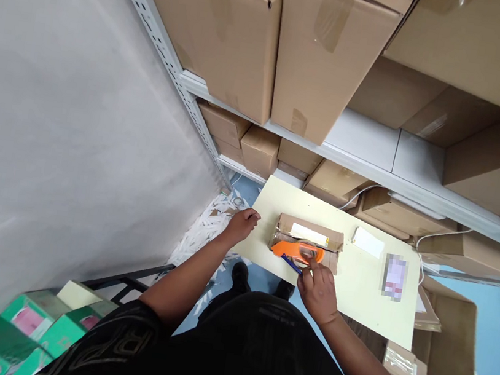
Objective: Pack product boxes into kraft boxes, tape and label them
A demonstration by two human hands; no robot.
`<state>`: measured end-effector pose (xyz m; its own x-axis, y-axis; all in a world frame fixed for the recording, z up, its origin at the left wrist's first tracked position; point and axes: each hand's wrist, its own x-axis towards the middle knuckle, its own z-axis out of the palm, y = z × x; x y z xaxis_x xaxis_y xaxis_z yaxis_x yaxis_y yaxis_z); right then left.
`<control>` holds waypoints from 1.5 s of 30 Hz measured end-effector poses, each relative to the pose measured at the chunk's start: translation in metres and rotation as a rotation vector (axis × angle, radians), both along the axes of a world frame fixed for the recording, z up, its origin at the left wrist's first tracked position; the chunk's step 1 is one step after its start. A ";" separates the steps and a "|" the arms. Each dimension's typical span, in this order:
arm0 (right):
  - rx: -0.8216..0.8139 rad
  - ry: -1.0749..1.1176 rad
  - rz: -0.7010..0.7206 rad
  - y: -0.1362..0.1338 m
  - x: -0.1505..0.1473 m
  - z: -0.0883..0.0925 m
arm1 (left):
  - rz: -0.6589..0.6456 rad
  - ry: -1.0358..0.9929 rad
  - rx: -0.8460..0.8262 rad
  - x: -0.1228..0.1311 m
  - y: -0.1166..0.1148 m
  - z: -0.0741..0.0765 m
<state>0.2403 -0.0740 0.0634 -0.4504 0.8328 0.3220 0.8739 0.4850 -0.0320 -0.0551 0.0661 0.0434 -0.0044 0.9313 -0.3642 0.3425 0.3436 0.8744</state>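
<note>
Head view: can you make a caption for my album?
The right hand holds an orange tape dispenser over a cardboard box.

- Here's the bright orange plastic tape dispenser [285, 248], held in the right hand [317, 287], level across the box's near side!
- A slim dark-blue stick [291, 264] slants right beneath it!
- And the brown oblong cardboard box [284, 224], white-labelled on top, lies lengthwise on the cream tabletop [357, 283]!

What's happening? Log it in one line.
right hand: holding orange tape dispenser at carton | left hand: curled, near table edge | carton: on table, white label showing
</note>
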 end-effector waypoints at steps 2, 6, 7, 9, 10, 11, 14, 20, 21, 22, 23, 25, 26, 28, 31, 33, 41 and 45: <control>-0.032 -0.004 -0.005 0.001 -0.003 0.009 | 0.009 -0.008 0.017 -0.001 0.000 -0.001; -0.179 -0.054 -0.124 0.010 -0.020 0.036 | 0.028 -0.018 0.040 -0.001 -0.002 -0.003; -0.207 -0.071 -0.175 0.012 -0.025 0.041 | 0.041 -0.023 0.044 -0.001 -0.003 -0.004; -0.227 -0.101 -0.265 0.017 -0.034 0.045 | 0.069 -0.031 0.045 0.001 -0.005 -0.006; -0.221 -0.114 -0.291 0.019 -0.036 0.044 | 0.080 -0.035 0.042 0.002 -0.006 -0.007; -0.211 -0.125 -0.300 0.021 -0.037 0.042 | 0.091 -0.038 0.036 0.003 -0.007 -0.008; -0.164 -0.141 -0.219 0.023 -0.028 0.031 | 0.121 -0.045 0.005 0.004 -0.008 -0.010; -0.143 -0.126 0.000 0.025 -0.009 0.016 | 0.149 -0.039 -0.021 0.006 -0.010 -0.013; -0.146 -0.116 0.001 0.026 -0.008 0.014 | 0.153 -0.038 -0.023 0.006 -0.011 -0.013; -0.147 -0.106 -0.001 0.027 -0.007 0.013 | 0.155 -0.036 -0.025 0.006 -0.012 -0.014; -0.149 -0.097 0.001 0.028 -0.006 0.011 | 0.155 -0.035 -0.026 0.006 -0.013 -0.014; -0.154 -0.080 0.027 0.029 -0.003 0.009 | 0.151 -0.031 -0.024 0.005 -0.015 -0.012; -0.160 -0.068 0.046 0.031 0.000 0.009 | 0.148 -0.031 -0.019 0.005 -0.016 -0.011; -0.182 -0.022 0.074 0.035 0.008 0.009 | 0.135 -0.030 -0.004 0.005 -0.017 -0.009; -0.253 0.078 0.065 0.049 0.020 0.014 | 0.117 -0.016 0.002 0.008 -0.017 -0.011; -0.338 0.107 0.023 0.062 0.026 0.022 | 0.116 -0.005 -0.014 0.013 -0.017 -0.018; -0.727 0.063 -0.216 0.110 0.025 0.051 | 0.113 0.076 -0.018 0.036 -0.017 -0.062; -0.763 0.080 -0.194 0.115 0.023 0.049 | 0.094 0.116 0.001 0.038 -0.019 -0.067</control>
<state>0.2635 0.0410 0.1123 -0.2737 0.8978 -0.3450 0.9219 0.1426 -0.3603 -0.0174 0.0474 -0.0235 -0.1337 0.9252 -0.3552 0.4080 0.3780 0.8311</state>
